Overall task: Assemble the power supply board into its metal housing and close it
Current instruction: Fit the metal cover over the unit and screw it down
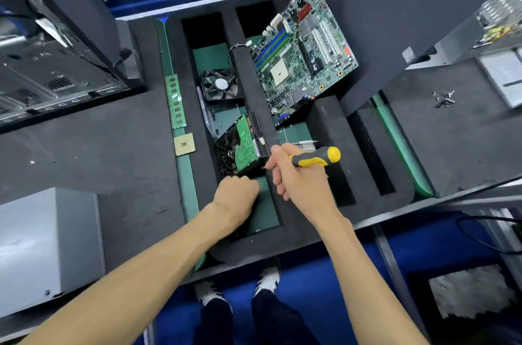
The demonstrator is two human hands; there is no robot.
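Meanwhile gripping a screwdriver (316,158) in right hand (293,175), left hand (236,193) curled, contents unseen, nearer metal housing (48,248) far left.

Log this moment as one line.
left hand: fist in foam tray | right hand: holds yellow-grey screwdriver | metal housing: untouched

1. You work under bright, even light from above; shadows stay soft and short.
2. Mild glare lies on the grey metal box (48,248).
3. The edges bend strongly and blur; the centre is sharp.
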